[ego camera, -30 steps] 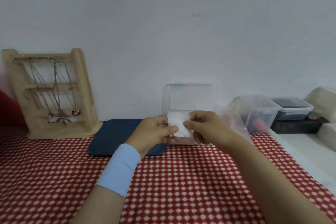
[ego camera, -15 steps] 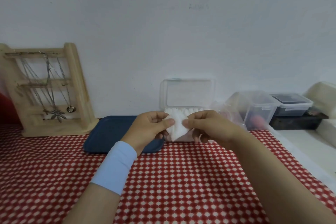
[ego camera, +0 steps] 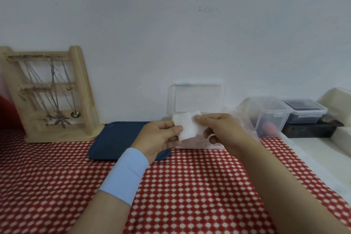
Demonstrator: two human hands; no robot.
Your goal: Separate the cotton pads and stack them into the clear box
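a: where r the pads rn?
b: on my feed the cotton pads (ego camera: 187, 126) are up in the air btw both hands, just in front of the clear box (ego camera: 196, 99). small white wad, cant tell how many layers.
a: hands?
b: left hand (ego camera: 159, 138) pinches the lower left edge, thumb on top, fingers curled under. right hand (ego camera: 222, 129) pinches the upper right corner w/ thumb + forefinger. both off the worktop (ego camera: 190, 186).
a: n the box?
b: at the back by the wall (ego camera: 171, 24), lid stood upright. base mostly hidden behind the hands, so i cant tell what's in it.
a: around it?
b: blue tray (ego camera: 117, 140) lies flat just left of the box, its right end behind the left hand. light blue wristband (ego camera: 125, 175) on the left wrist. crumpled clear bag (ego camera: 245, 119) just right of the right hand. further right a clear tub (ego camera: 269, 114) w/ smth reddish inside, and beside it a dark-lidded tub (ego camera: 303, 110) on a dark block.
a: far left?
b: wooden stand (ego camera: 51, 93) against the wall, necklaces (ego camera: 55, 89) hanging on it. worktop has a red cloth w/ white dots.
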